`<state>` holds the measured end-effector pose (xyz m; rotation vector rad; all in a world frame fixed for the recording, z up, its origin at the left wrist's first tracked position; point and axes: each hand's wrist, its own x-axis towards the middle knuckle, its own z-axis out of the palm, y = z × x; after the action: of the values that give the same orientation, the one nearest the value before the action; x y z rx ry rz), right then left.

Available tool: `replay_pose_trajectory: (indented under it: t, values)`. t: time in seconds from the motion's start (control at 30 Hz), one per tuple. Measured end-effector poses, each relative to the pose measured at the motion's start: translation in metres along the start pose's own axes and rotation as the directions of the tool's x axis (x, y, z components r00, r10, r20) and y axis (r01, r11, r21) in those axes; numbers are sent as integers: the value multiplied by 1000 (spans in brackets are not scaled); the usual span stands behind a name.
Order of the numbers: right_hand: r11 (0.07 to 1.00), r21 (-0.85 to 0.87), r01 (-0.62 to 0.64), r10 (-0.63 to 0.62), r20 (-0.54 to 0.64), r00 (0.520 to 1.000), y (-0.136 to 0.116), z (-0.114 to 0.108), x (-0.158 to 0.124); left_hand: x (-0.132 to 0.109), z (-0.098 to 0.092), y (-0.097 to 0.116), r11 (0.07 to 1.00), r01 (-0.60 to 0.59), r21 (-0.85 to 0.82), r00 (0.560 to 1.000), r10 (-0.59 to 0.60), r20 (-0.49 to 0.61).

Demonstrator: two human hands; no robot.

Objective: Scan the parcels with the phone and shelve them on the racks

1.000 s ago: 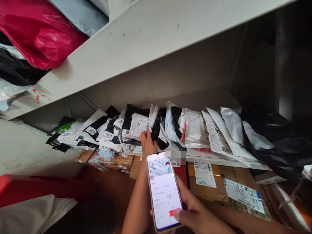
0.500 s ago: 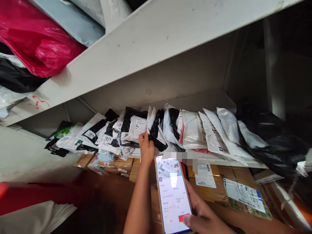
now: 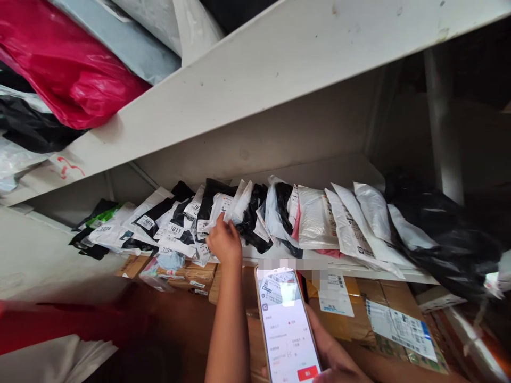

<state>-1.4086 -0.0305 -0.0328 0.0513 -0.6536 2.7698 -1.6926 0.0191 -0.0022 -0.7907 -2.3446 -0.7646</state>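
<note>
My left hand (image 3: 224, 240) reaches to the row of bagged parcels on the shelf. Its fingers are curled at the front of a white labelled parcel bag (image 3: 223, 204), closed on its edge, partly covering it. Right beside that bag leans a translucent white parcel (image 3: 241, 202), with a black parcel (image 3: 255, 218) to its right. My right hand (image 3: 323, 346) grips a smartphone (image 3: 288, 332) upright, low in the view. The lit screen has a label picture at the top and a red button near the bottom, where my thumb lies.
More white and black parcels with number labels stand along the shelf (image 3: 347, 266). Cardboard boxes (image 3: 359, 314) sit underneath. Overhead, a grey shelf beam (image 3: 247, 96) runs slantwise, with a red bag (image 3: 80, 69) above it. A big black bag (image 3: 451, 234) lies at right.
My left hand has moved slightly left and its pointing finger has bent. The white labelled bag has shifted and turned, showing more of the translucent parcel. The phone sits a little lower.
</note>
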Motion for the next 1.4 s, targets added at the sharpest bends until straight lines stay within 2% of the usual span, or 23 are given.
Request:
replay_pose_trajectory:
  t: [0.07,0.1,0.2,0.27,0.33,0.4,0.47,0.57,0.67,0.87,0.97,1.07,1.23,1.4]
  values:
    - [1000,20,-8,8,-2,1000,2,-4,-2,2,2,4,991,-45,125,995,56,-83]
    - [1000,18,-13,13,-7,1000,3,-7,-3,4,3,7,981,-105,166,991,116,-61]
    - [1000,5,-23,23,-44,999,6,-14,-6,16,5,17,927,-315,205,942,279,186]
    - [999,10,-45,45,-56,997,7,-18,-8,21,5,22,921,-328,212,917,256,306]
    - [997,17,-69,70,-52,996,6,-21,-8,23,3,25,933,-279,229,922,194,335]
    - [998,36,-50,52,-68,996,5,-22,-7,21,1,26,929,-288,232,919,201,339]
    - [999,38,-25,29,-107,994,2,-21,-6,18,0,26,910,-358,209,902,280,328]
    - [998,-10,-60,58,-125,990,-1,-20,-5,19,1,22,862,-499,84,833,451,319]
    - [999,-24,-29,26,-101,994,-3,-20,-3,22,4,16,861,-509,-22,794,479,375]
    - [998,-56,-25,18,-116,993,-4,-15,-3,15,4,12,904,-428,7,815,382,436]
    - [996,-86,40,-49,-112,992,-7,-9,-6,12,3,16,903,-428,36,834,379,402]
    - [990,-142,11,-26,-104,994,-11,-8,-10,18,6,19,907,-421,17,852,389,349]
    - [986,-151,-74,55,-129,990,-6,-26,-12,36,16,21,955,-293,40,927,274,257]
    - [991,-115,-73,59,-126,990,12,-50,-6,39,20,25,964,-251,91,929,213,303]
